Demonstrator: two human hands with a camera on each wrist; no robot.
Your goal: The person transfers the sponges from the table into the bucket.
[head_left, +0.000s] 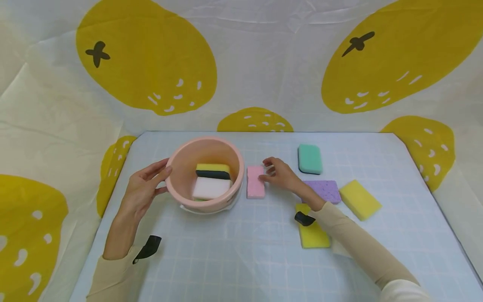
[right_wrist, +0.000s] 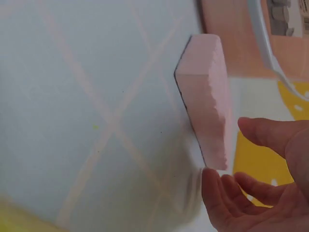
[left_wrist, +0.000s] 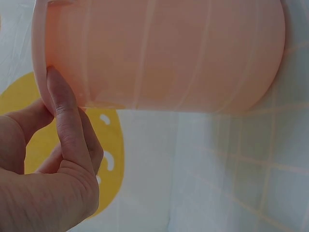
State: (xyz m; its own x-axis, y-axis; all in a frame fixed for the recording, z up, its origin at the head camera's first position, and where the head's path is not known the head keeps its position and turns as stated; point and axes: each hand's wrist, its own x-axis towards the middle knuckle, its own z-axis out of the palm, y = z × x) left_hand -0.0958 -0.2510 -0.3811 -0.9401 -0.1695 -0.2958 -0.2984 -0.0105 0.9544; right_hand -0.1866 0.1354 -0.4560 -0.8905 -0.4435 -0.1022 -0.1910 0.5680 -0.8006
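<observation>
A pink bucket (head_left: 177, 184) stands left of the middle, with a yellow-and-black sponge (head_left: 213, 168) and a white sponge (head_left: 212, 188) inside. My left hand (head_left: 140, 188) pinches its rim (left_wrist: 40, 58) between thumb and fingers on the left side. Just right of the bucket lies a pink sponge (head_left: 255, 184), flat on the table. My right hand (head_left: 281, 174) is at that sponge's right side, thumb and fingers spread apart. In the right wrist view the fingertips come close to one end of the pink sponge (right_wrist: 203, 101), and nothing is between them.
Around the right forearm lie a purple sponge (head_left: 325, 191), a yellow sponge (head_left: 360, 200) and another yellow sponge (head_left: 315, 235); a pale one (head_left: 339, 247) is partly under the sleeve. Farther back is a green sponge (head_left: 310, 158). The bucket's white handle (head_left: 205, 213) hangs down in front.
</observation>
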